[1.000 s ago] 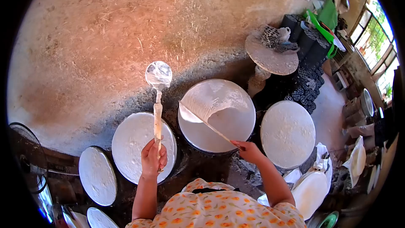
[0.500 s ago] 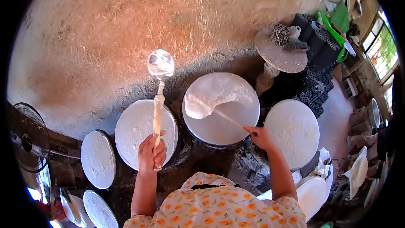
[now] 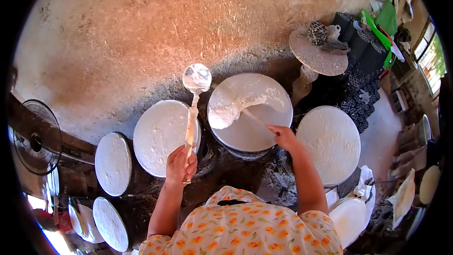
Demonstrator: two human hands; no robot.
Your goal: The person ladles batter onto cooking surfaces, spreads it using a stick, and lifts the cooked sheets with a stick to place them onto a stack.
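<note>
My left hand (image 3: 177, 166) is wrapped round the wooden handle of a ladle (image 3: 197, 79). The ladle's bowl, smeared with white batter, points up in front of the wall. In my right hand (image 3: 285, 139) is a thin stick (image 3: 256, 119), slanting down over the middle round griddle (image 3: 245, 141). The stick's far end is blurred and meets a curved band of thick white batter (image 3: 225, 115). That band sweeps from the left side of the griddle round its upper part. My left hand is beside the left griddle (image 3: 158, 137), which is covered with a white layer.
Another white-coated griddle (image 3: 329, 148) stands to the right, and more (image 3: 113, 165) to the left. A fan (image 3: 35, 137) stands at far left. Black honeycomb briquettes (image 3: 361, 106) and a round pedestal slab (image 3: 316, 54) are behind right. White discs (image 3: 349, 219) are stacked near my right elbow.
The stick has moved with my right hand, and the batter band reaches further round to the right. The ladle in my left hand has shifted right. The whole view has moved slightly.
</note>
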